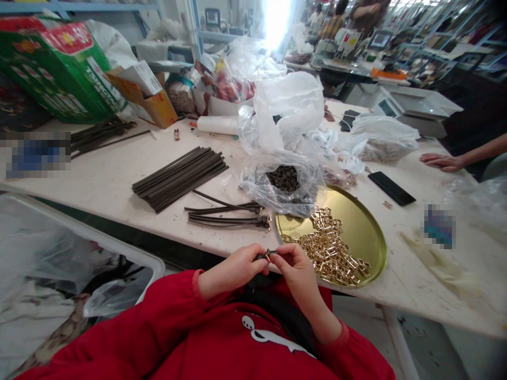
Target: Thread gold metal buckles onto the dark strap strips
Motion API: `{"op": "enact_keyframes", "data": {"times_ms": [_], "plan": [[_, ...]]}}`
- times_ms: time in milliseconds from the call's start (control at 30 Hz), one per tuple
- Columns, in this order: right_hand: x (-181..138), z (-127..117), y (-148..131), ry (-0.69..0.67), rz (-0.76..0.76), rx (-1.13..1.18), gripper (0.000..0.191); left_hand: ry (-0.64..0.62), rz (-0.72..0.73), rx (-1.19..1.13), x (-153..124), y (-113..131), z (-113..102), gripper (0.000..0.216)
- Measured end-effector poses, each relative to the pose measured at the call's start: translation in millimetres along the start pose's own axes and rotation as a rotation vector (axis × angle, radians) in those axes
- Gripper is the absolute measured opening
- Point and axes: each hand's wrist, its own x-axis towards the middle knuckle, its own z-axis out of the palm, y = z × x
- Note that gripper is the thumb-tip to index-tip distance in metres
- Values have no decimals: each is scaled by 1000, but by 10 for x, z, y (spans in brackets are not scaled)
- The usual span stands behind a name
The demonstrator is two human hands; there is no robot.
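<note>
My left hand [233, 270] and my right hand [296, 270] meet close to my chest, below the table's front edge. Both pinch a dark strap end with a small gold buckle [268, 256] between the fingertips. Just ahead on the table lies a round gold tray [368, 232] piled with several gold buckles [330, 248]. Left of the tray rest a few dark straps with fittings [229, 214]. Farther left is a bundle of plain dark strips [180, 177].
A clear plastic bag of small dark parts [285, 182] sits behind the tray, with more crumpled bags [291, 105] beyond. A black phone [391, 188] lies right. Another person's hand [442, 161] rests on the table's right side. Boxes [59, 63] stand at back left.
</note>
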Motion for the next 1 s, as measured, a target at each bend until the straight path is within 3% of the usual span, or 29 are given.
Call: {"op": "enact_keyframes", "data": {"times_ms": [100,200,367,533,600,700,833,1000], "plan": [[-51,-16,-17,-3,-298,-209,2,18,21,-29,2,-17,-8,19],[-116,-12,-37,-67,-486,-353,15,46,40,-33,-6,-28,-9,21],[-149,9,-27,-59,-594,-495,22,68,26,-25,-42,-29,-1,26],[-136,-8,-16,-63,-592,-500,21,40,11,-128,-82,-7,1,31],[-132,-9,-30,-51,-512,-420,17,57,-2,-153,-109,20,-1,40],[-98,1,-72,-61,-215,-150,15,48,9,-150,-146,58,-9,50],[17,3,-126,-181,160,322,27,-28,153,-178,-121,43,-29,48],[177,35,-112,-258,388,603,38,-29,193,-220,52,-24,-66,36]]}}
